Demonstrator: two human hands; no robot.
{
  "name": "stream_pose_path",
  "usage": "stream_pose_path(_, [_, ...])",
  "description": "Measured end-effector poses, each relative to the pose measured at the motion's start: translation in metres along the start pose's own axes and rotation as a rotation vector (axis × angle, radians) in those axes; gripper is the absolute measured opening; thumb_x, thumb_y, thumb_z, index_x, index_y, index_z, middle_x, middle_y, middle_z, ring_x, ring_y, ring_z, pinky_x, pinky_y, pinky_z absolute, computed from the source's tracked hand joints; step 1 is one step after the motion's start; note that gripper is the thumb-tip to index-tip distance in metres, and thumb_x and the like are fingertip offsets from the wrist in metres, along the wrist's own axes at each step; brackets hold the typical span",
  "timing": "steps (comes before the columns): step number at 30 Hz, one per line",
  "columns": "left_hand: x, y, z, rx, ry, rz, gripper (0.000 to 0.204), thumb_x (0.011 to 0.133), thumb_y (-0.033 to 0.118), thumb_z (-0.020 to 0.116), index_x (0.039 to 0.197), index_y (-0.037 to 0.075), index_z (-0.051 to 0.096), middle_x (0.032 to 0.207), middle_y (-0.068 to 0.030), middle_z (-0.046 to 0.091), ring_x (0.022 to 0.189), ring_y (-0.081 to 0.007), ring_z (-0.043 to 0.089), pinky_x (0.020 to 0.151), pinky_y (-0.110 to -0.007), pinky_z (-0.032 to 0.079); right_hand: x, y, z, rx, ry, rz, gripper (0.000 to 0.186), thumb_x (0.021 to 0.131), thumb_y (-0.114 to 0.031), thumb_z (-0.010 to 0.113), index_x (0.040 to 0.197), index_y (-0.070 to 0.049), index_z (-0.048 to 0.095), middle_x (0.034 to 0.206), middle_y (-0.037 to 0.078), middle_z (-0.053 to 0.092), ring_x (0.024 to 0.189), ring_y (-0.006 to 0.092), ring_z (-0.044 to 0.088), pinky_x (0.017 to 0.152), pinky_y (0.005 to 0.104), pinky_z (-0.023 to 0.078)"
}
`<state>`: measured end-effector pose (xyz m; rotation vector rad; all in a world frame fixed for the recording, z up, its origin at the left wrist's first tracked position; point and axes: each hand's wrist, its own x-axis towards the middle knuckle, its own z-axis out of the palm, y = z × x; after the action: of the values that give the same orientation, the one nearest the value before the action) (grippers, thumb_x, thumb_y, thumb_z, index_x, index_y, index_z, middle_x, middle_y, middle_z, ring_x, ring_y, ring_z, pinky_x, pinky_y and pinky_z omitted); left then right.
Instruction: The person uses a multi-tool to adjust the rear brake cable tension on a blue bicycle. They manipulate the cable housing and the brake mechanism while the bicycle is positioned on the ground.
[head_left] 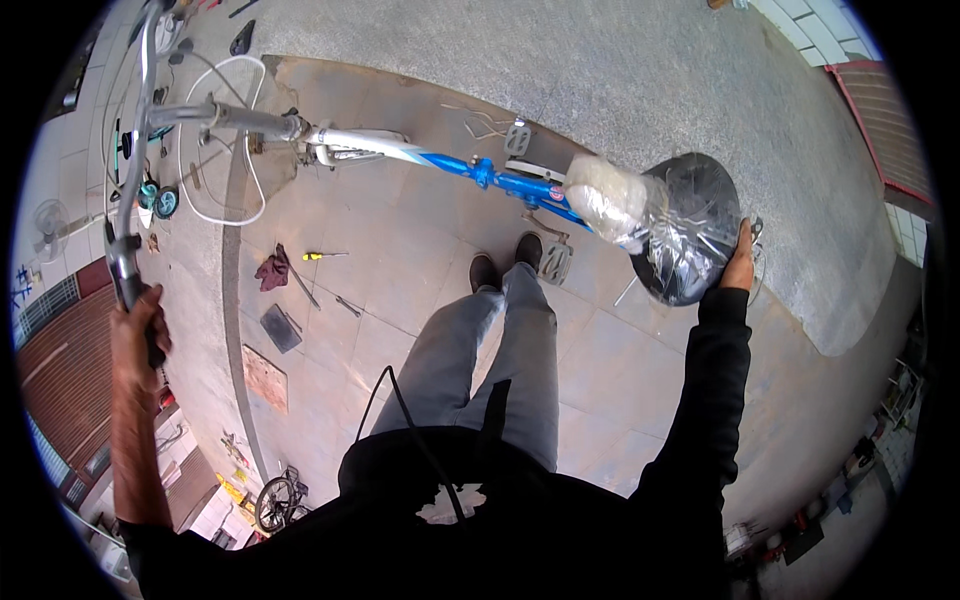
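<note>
A blue and white bicycle frame (440,163) stretches across in front of me, its handlebar (127,215) at the left. My left hand (137,335) is wrapped round the near black grip at the handlebar's end. At the right, my right hand (740,262) holds the rear edge of a wide black saddle (697,200); its fingers are partly hidden behind that edge. Clear plastic wrap covers the saddle, and a whitish padded wrapping (606,195) sits at its nose. One pedal (517,137) shows beyond the frame, another pedal (555,263) on my side.
Left of my feet lie a yellow screwdriver (318,256), a dark red rag (271,268), a spanner-like tool (348,305) and a dark flat plate (281,328). A brownish square (265,378) lies nearer. Behind at lower left stands another bicycle (279,500).
</note>
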<state>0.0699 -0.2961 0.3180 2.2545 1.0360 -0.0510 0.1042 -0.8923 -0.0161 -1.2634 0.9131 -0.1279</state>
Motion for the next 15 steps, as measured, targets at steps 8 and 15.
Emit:
stream_pose_path(8, [-0.096,-0.005,0.136,-0.852,-0.185,-0.271,0.018,0.082,0.012,0.059,0.084,0.014,0.041,0.061,-0.0017,0.041,0.048,-0.0144,0.043,0.048,-0.032,0.04,0.02,0.028,-0.017,-0.031,0.028,-0.018,0.056,0.093,-0.038,0.041,0.133,0.002,0.04,0.135,0.008,0.042,0.121,0.0176,0.042,0.102,0.0265,0.028])
stream_pose_path(15, [-0.107,0.002,0.167,-1.002,-0.19,-0.198,0.019,0.082,0.01,0.058,0.083,0.01,0.039,0.064,-0.0037,0.042,0.052,-0.0167,0.047,0.053,-0.034,0.043,0.008,0.009,-0.001,0.062,0.014,0.108,0.05,0.093,-0.04,0.042,0.12,0.001,0.052,0.111,0.008,0.06,0.096,0.0182,0.059,0.086,0.0278,0.045])
